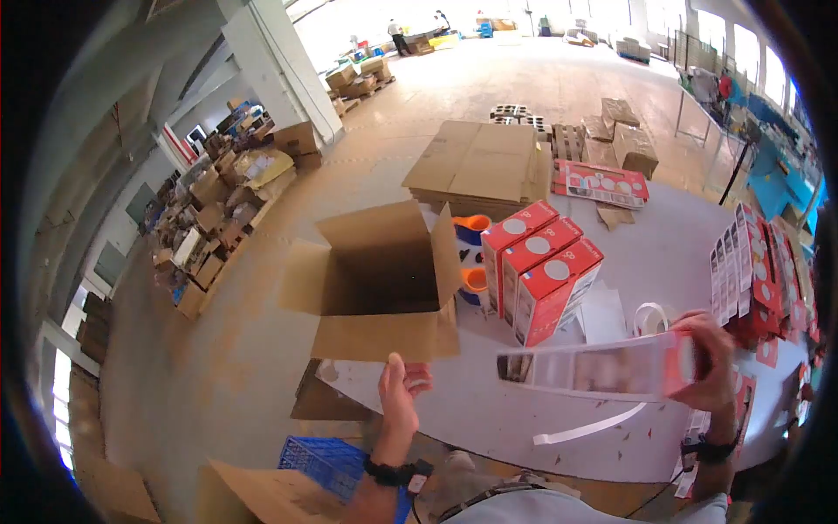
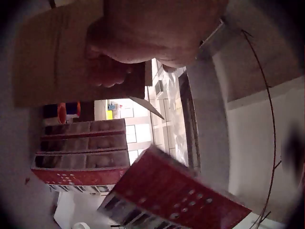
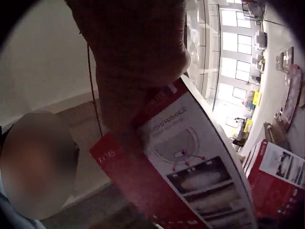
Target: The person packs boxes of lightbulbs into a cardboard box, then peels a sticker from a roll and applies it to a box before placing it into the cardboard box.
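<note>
An open cardboard carton [image 1: 384, 339] stands at the table's left side, flaps spread. My left hand [image 1: 404, 393] is at its front flap, thumb up and fingers loosely bent; whether it touches the flap cannot be told. In the left wrist view this hand [image 2: 152, 33] overlaps the cardboard [image 2: 52, 57]. My right hand [image 1: 711, 362] grips one end of a long red and white box [image 1: 594, 367], held level above the table. The right wrist view shows that hand [image 3: 138, 62] on the printed box [image 3: 190, 162]. Several similar red boxes [image 1: 546, 293] stand upright beside the carton.
Orange and blue tape dispensers [image 1: 474, 279] sit between carton and boxes. Flat cardboard [image 1: 476, 162] is stacked behind. Piled red packaging [image 1: 759, 271] lies at the right, a white strip [image 1: 594, 428] at the front edge. A blue crate [image 1: 327, 463] is below, left.
</note>
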Demonstrator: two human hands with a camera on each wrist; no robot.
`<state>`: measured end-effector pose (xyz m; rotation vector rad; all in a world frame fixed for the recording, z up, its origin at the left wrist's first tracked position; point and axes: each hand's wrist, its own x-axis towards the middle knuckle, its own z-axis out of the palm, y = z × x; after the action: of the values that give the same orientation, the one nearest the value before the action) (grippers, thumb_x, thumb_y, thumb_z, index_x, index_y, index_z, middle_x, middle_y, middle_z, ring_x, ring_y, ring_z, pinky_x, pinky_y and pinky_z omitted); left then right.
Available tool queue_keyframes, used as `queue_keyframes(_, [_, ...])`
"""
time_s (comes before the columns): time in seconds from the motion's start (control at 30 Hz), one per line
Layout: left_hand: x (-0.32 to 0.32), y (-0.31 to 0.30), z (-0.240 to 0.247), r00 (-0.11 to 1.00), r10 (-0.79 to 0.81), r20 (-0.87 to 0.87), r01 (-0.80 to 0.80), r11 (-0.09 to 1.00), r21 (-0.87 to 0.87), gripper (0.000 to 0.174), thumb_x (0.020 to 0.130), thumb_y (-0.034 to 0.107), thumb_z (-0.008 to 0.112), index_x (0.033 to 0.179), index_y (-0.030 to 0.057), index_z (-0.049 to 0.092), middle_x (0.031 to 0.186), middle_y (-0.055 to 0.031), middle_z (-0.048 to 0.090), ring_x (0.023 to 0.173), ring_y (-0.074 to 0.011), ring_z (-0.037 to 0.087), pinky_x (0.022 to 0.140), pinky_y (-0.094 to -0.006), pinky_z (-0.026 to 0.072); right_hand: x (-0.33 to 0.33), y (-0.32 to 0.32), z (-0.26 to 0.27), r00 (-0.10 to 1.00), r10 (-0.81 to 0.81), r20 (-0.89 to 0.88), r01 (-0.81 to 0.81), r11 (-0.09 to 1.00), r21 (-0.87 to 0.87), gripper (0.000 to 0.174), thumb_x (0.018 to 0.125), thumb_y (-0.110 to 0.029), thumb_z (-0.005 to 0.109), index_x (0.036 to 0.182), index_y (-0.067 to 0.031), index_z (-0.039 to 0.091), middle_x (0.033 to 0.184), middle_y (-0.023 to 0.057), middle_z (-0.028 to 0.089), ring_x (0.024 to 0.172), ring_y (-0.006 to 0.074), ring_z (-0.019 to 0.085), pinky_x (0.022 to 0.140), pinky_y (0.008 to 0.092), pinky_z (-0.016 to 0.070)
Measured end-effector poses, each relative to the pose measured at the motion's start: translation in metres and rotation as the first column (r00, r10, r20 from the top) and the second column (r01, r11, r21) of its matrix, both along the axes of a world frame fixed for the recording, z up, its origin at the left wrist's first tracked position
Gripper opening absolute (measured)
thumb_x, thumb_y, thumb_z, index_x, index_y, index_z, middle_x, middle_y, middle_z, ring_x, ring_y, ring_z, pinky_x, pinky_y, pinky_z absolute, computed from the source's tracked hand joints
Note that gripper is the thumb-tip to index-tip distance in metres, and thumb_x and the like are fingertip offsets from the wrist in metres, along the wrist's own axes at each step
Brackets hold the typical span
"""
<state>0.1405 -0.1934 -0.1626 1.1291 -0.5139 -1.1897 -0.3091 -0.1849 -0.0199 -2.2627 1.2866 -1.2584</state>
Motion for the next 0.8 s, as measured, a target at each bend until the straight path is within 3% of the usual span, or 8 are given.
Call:
queue_keyframes(0.17, [0.035,-0.013,-0.002,1.0,0.022,0.012,-0.021,0.998,-0.06,0.008,0.095,0.014,0.067,0.095,0.0058,0.064,0.089,-0.0041,0.069,0.074,-0.0137,0.064,0.068,-0.0309,0.0526,0.052,0.012,0.025,0.936,-0.134,0.325,0.191,0.97,-0.149,0.063,0.067,-0.037,0.086,0.112,-0.0005,0.062,0.107,0.012,0.066,0.104,0.0282,0.063,0.094,0.0427,0.0484])
queue_keyframes(0.27, [0.084,0.007,0.019,1.0,0.017,0.0,-0.017,1.0,0.01,0.008,0.09,0.007,0.065,0.097,0.0038,0.065,0.092,-0.0035,0.069,0.075,-0.0131,0.064,0.07,-0.0306,0.053,0.106,-0.006,0.028,0.884,-0.213,0.415,0.242,0.97,-0.018,0.064,0.066,-0.032,0.087,0.116,-0.0004,0.061,0.109,0.0112,0.066,0.104,0.026,0.063,0.094,0.0406,0.0493])
queue_keyframes(0.33, [0.139,0.02,-0.003,0.996,-0.003,0.086,0.004,1.0,-0.012,0.017,0.088,0.005,0.062,0.103,0.0,0.067,0.098,-0.0062,0.07,0.082,-0.0128,0.065,0.074,-0.0295,0.053,0.148,-0.026,0.027,0.865,-0.264,0.428,0.242,0.965,0.107,0.066,0.066,-0.029,0.088,0.118,-0.0003,0.061,0.111,0.0107,0.066,0.104,0.0245,0.063,0.094,0.0391,0.0499])
queue_keyframes(0.43, [0.182,0.027,0.037,0.99,-0.035,0.135,0.032,0.999,0.022,0.021,0.089,0.007,0.058,0.106,-0.0036,0.066,0.101,-0.0088,0.07,0.087,-0.0133,0.065,0.078,-0.0283,0.0524,0.205,-0.059,0.03,0.871,-0.305,0.384,0.209,0.939,0.273,0.068,0.065,-0.024,0.089,0.122,-0.0002,0.06,0.113,0.0098,0.066,0.105,0.0223,0.064,0.093,0.037,0.0507])
queue_keyframes(0.57, [0.211,0.025,0.03,0.982,-0.105,0.157,0.099,0.994,0.043,0.027,0.091,0.01,0.057,0.112,-0.006,0.064,0.102,-0.0087,0.069,0.089,-0.0131,0.065,0.082,-0.0286,0.0519,0.258,-0.096,0.051,0.921,-0.237,0.308,0.14,0.942,0.306,0.072,0.064,-0.017,0.09,0.126,0.0,0.058,0.117,0.0088,0.066,0.105,0.0194,0.064,0.093,0.0341,0.0518])
queue_keyframes(0.67, [0.223,0.018,0.032,0.973,-0.201,0.109,0.2,0.98,0.023,0.029,0.092,0.011,0.057,0.115,-0.0063,0.063,0.104,-0.0085,0.069,0.09,-0.0126,0.064,0.083,-0.0288,0.0515,0.289,-0.107,0.08,0.95,-0.097,0.297,0.023,0.97,0.243,0.1,0.054,-0.012,0.095,0.141,0.0005,0.049,0.123,0.008,0.065,0.113,0.0188,0.063,0.1,0.0355,0.0495])
queue_keyframes(0.73, [0.232,0.013,0.022,0.962,-0.269,0.052,0.267,0.963,0.044,0.031,0.093,0.012,0.057,0.118,-0.006,0.062,0.105,-0.0084,0.069,0.092,-0.0122,0.063,0.085,-0.0287,0.0509,0.295,-0.112,0.089,0.979,-0.047,0.199,0.006,0.979,0.203,0.1,0.053,-0.015,0.097,0.141,0.0012,0.05,0.125,0.0084,0.065,0.114,0.0194,0.062,0.101,0.036,0.0489])
queue_keyframes(0.8, [0.23,0.01,0.014,0.96,-0.277,0.052,0.276,0.961,0.029,0.031,0.093,0.013,0.057,0.117,-0.0057,0.062,0.106,-0.0085,0.069,0.092,-0.0121,0.063,0.084,-0.0284,0.0508,0.31,-0.113,0.104,0.994,-0.078,-0.081,0.087,0.988,0.125,0.096,0.051,-0.018,0.098,0.136,0.0002,0.057,0.123,0.0113,0.067,0.113,0.0204,0.064,0.102,0.0353,0.0485])
